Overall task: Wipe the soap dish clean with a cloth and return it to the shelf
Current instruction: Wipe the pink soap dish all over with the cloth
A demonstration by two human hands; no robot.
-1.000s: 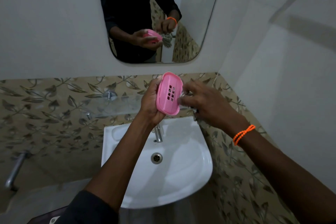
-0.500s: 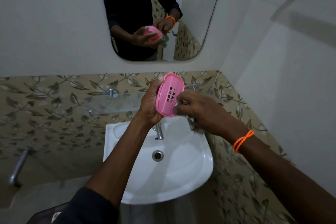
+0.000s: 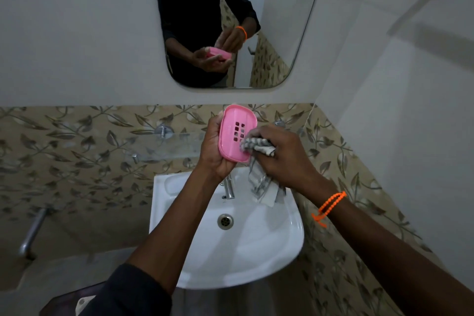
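The left hand is closed around the pink soap dish, fingers wrapped behind its left edge and lower end, holding it above the white sink. The dish stands nearly upright, its long axis running top to bottom with a slight lean, its hollow face and the block of drain slots turned toward the camera. No brand or writing can be read on it. The right hand grips a bunched grey striped cloth and presses it against the dish's lower right inner face, just right of the left hand; the cloth's loose end hangs down over the sink rim beside the tap. An orange bead bracelet circles the right wrist. The glass shelf sits on the leaf-patterned wall to the left, under the mirror.
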